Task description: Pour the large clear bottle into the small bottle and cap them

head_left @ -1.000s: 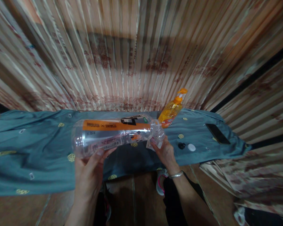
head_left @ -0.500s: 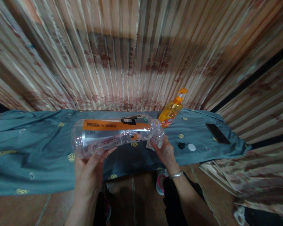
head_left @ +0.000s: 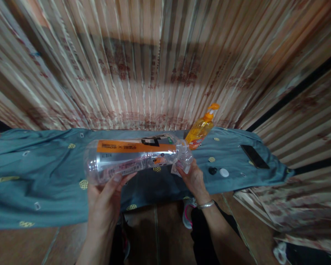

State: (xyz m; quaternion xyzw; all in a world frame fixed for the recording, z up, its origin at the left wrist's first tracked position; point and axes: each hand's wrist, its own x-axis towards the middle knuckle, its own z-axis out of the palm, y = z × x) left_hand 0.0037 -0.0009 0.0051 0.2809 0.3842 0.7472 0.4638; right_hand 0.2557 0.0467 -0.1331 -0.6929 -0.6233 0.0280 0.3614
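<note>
A large clear plastic bottle (head_left: 135, 156) with an orange and silver label lies nearly level in the air, its neck toward the right. My left hand (head_left: 107, 195) is closed around its underside near the base. At the neck, my right hand (head_left: 191, 178) grips a small clear container (head_left: 185, 158), whose exact kind I cannot make out. The container meets the large bottle's mouth, and my fingers partly hide it. Just behind them stands an orange pump bottle (head_left: 200, 130) with yellow liquid, its lower part hidden.
A teal patterned cloth (head_left: 52, 176) covers the bench. To the right lie a black phone (head_left: 254, 156), a white round cap (head_left: 224, 172) and a small black piece (head_left: 212, 170). Pleated curtains (head_left: 132, 73) hang behind. Tiled floor (head_left: 143, 235) shows below.
</note>
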